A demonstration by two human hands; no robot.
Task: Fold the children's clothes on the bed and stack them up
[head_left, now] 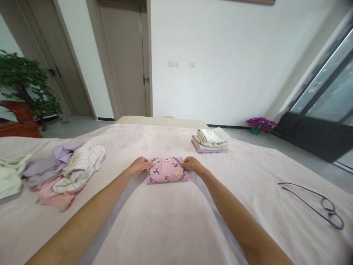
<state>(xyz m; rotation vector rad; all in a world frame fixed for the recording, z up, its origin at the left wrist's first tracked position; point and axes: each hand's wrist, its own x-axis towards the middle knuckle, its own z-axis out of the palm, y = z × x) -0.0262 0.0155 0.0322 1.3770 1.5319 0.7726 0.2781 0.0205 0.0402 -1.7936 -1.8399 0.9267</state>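
Observation:
A pink printed garment (167, 172), folded into a small flat rectangle, lies on the pale pink cloth in front of me. Its print has small cartoon figures and dark lettering. My left hand (140, 165) pinches its left edge near the far corner. At the opposite edge, my right hand (193, 165) grips it between thumb and fingers. Beyond my right hand sits a stack of folded clothes (211, 140), white and cream on top with lilac at the bottom. A loose heap of clothes (63, 167) in lilac, striped white and pink lies off to my left.
The pale pink cloth (165, 228) covers the broad surface under my arms. Black-framed glasses (328, 211) rest with temples unfolded at the right. A whitish garment (11, 176) lies at the far left. Behind stand a leafy plant (24, 81), a wooden chair (20, 117) and purple flowers (261, 124).

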